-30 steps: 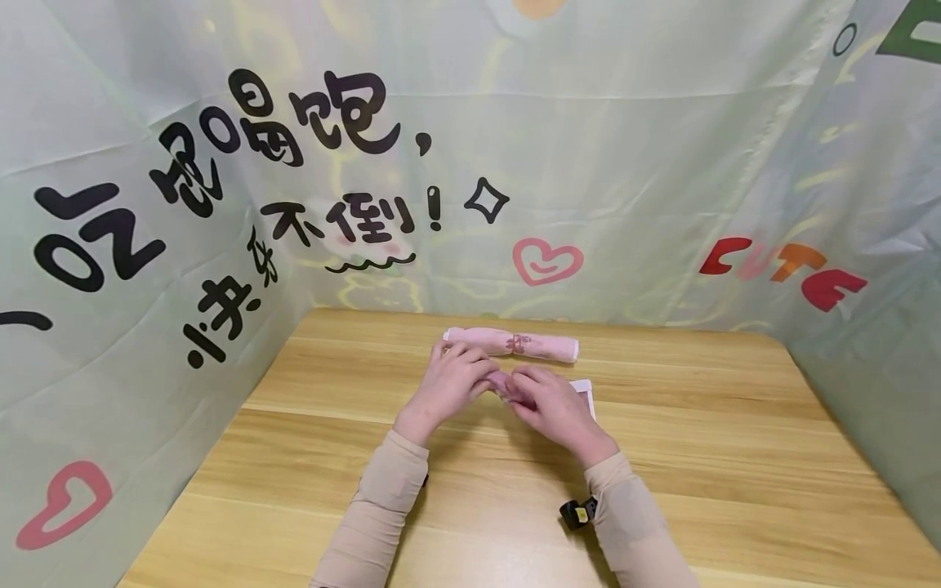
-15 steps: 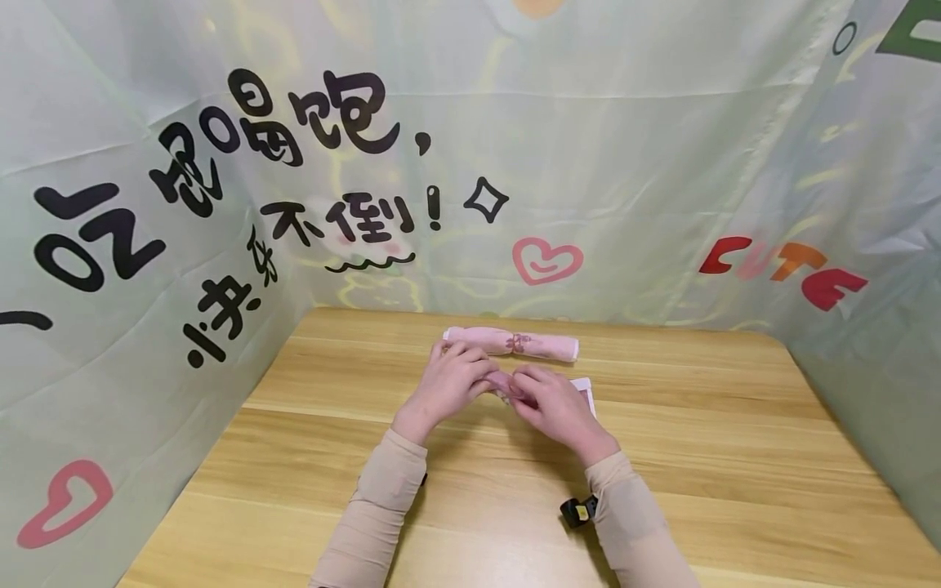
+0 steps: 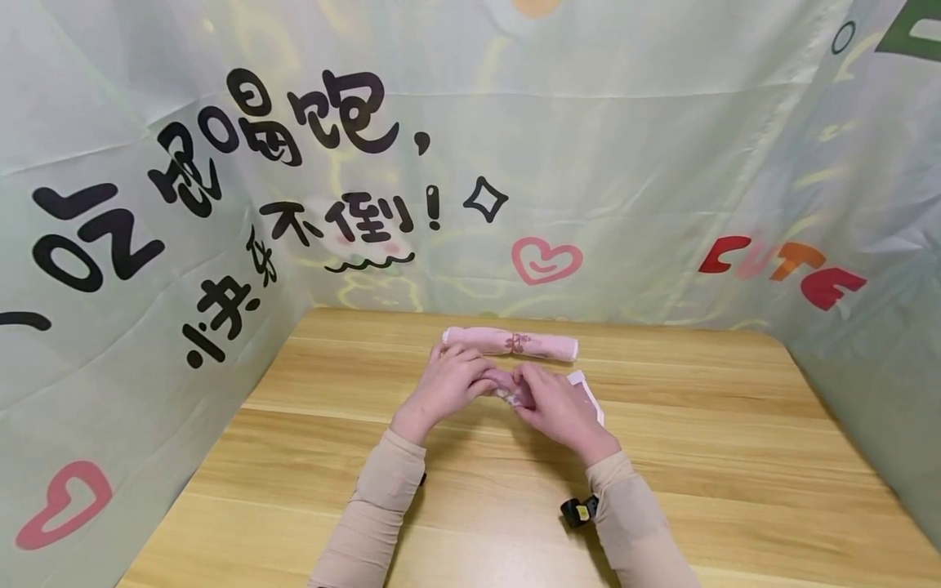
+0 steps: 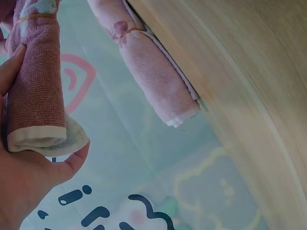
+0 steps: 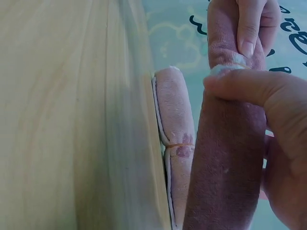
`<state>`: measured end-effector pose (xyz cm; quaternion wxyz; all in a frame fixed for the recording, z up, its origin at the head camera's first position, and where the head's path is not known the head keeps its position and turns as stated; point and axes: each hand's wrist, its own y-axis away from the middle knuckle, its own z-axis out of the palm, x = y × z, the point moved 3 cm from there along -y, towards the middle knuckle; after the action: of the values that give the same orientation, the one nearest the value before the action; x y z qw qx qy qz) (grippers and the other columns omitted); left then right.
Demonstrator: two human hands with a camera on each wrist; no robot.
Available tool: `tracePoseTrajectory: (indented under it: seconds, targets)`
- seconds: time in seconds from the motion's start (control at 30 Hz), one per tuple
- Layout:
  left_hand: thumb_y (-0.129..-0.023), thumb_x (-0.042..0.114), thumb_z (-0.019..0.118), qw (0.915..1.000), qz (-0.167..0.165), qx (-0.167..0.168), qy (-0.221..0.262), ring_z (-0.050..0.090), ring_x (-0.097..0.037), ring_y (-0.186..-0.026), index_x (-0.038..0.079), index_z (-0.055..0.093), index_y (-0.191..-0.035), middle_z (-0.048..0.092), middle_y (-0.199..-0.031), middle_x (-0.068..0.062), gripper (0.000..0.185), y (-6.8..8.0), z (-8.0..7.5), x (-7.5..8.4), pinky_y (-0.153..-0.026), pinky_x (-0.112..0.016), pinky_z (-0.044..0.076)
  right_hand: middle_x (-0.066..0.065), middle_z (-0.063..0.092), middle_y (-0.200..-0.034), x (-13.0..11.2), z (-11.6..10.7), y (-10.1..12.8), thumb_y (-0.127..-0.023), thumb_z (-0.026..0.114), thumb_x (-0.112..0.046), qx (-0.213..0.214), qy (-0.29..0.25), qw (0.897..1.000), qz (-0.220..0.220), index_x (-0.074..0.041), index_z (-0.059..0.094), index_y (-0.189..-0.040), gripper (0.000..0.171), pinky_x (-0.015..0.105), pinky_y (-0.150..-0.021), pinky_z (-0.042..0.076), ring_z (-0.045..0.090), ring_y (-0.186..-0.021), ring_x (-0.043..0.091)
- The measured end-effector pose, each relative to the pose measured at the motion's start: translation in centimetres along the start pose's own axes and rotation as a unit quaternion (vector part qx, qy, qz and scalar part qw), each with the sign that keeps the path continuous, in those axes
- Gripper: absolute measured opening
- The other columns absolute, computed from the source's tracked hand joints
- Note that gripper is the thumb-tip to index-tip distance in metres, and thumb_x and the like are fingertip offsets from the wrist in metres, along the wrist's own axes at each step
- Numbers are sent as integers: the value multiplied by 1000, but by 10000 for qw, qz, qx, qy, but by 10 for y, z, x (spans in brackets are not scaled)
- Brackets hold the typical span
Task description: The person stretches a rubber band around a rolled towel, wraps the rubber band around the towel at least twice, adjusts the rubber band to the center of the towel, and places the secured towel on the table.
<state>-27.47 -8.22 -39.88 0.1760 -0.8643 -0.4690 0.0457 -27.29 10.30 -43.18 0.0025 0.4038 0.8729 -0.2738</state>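
A rolled dark pink towel (image 3: 507,382) with white hems is held between my two hands. My left hand (image 3: 450,382) grips its left part, thumb along the roll, as the left wrist view shows. A thin orange band (image 4: 36,17) runs round the roll near its middle. My right hand (image 3: 560,412) holds the towel (image 5: 228,158) by the band, its thumb lying across a pale blue patch. The towel's right end sticks out past that hand. Behind the hands, a lighter pink rolled towel (image 3: 546,346) lies on the table, tied round its middle with a similar band.
The wooden table (image 3: 706,457) extends to both sides of the arms. A printed curtain (image 3: 625,188) hangs behind it and at its sides. A small black device (image 3: 577,513) is strapped at the right wrist.
The held towel's right end has swung slightly outward to the right, and more of the roll shows between my hands. My right fingers have shifted a little; the left hand stays nearly still.
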Motion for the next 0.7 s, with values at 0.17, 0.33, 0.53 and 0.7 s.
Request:
tracePoseTrajectory:
  seconds: [0.17,0.33,0.53,0.7]
  targets:
    - [-93,41,62,9999,-79,-7,122,56,-20,-115,22,68,-117,68,-117,5,30,-2,1,0,-110,-57,31,-5,54,-78,1,-2,0,-77,78,-13,214,4,9997,128,-13,53,-106,39,24,-54,40,46,-59,10]
    - [-88,35,70,9975,144,650,241,53,-24,-122,24,68,-115,66,-122,4,29,-3,0,1,-112,-64,25,-3,57,-81,6,-5,2,-82,74,-12,206,-229,9985,446,-13,54,-108,33,26,-56,43,50,-62,12]
    - [-78,34,80,9906,467,1283,-99,47,-27,-127,27,66,-120,62,-127,0,46,-3,1,5,-110,-69,24,3,66,-89,11,-8,3,-90,69,-18,191,-520,9956,754,-15,52,-111,28,34,-62,51,63,-72,18]
    - [-73,30,85,9918,393,1213,-67,43,-32,-132,25,64,-126,58,-133,-2,57,-3,4,5,-111,-71,17,8,68,-96,12,-9,2,-92,66,-16,82,-1087,9909,787,-12,50,-115,28,42,-72,54,67,-85,22]
